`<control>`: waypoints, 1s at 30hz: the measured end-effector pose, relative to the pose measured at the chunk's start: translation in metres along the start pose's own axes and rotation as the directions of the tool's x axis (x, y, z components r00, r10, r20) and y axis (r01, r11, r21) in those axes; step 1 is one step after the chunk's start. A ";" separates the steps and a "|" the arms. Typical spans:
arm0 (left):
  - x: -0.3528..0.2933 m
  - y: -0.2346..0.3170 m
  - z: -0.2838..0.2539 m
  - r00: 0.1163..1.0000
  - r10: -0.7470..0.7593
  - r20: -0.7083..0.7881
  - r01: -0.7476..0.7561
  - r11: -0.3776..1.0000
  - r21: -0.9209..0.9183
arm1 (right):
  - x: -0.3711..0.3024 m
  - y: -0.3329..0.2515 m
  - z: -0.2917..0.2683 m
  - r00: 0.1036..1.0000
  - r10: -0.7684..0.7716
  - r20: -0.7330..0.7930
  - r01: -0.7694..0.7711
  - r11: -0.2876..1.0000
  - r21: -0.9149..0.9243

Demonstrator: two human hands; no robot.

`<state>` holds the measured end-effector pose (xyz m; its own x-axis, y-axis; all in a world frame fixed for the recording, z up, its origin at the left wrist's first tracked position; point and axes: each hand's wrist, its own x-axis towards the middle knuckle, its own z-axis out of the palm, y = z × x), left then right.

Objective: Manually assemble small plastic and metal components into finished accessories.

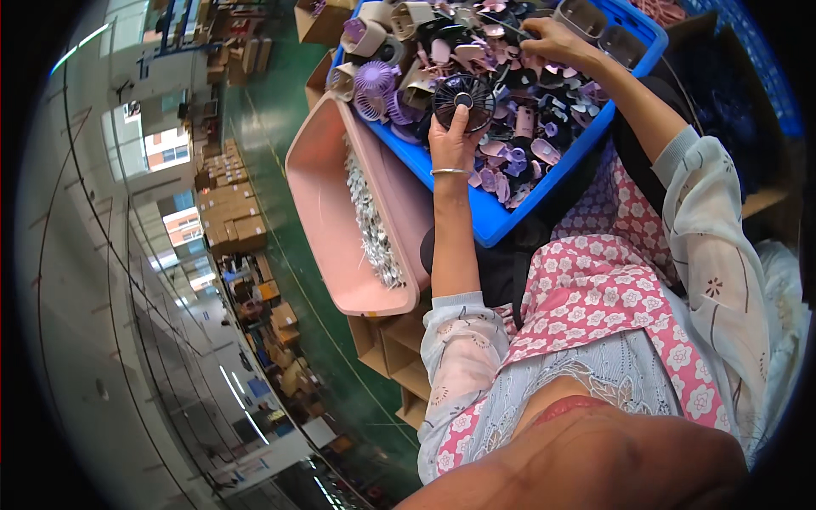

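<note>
My left hand (452, 146) grips a black round fan head (478, 88) with its slotted grille up and the thumb on the hub. It hangs over a blue crate (507, 223) heaped with loose plastic parts. Farther right, the bent fingers of my right hand (557, 42) are closed above the heap. A thin dark thing shows by its fingertips, too small to name. Purple fan heads (374, 78) lie left of the black one. Pink, purple and black pieces, such as a pink cylindrical part (524, 121), fill the crate.
A pink bin (323, 204) with silvery small parts (370, 221) stands left of the crate. Cardboard boxes (387, 344) sit beneath it. Another blue basket (769, 64) is at the far right. Stacked cartons (234, 208) line the green floor (293, 144) beyond.
</note>
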<state>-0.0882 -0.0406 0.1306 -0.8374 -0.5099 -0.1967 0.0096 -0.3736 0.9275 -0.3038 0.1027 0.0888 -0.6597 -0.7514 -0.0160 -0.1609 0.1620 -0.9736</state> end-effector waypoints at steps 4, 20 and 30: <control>-0.058 0.039 -0.017 0.998 -0.009 0.061 0.025 0.963 -0.267 | -0.016 -0.006 0.022 0.992 -0.026 0.120 -0.002 0.973 0.229; -0.018 0.008 -0.055 0.953 -0.148 0.266 0.173 0.982 -0.071 | -0.041 -0.095 0.080 0.779 -0.006 0.628 -0.167 0.962 0.216; 0.011 -0.043 -0.061 0.812 -0.531 0.242 0.579 0.684 -0.443 | -0.019 -0.053 0.083 0.846 -0.366 0.387 0.491 0.818 -0.299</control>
<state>-0.0646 -0.0773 0.0691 -0.8178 -0.0283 -0.5748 -0.2361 -0.8944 0.3799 -0.2220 0.0554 0.1218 -0.2150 -0.9428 0.2548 -0.6752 -0.0450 -0.7362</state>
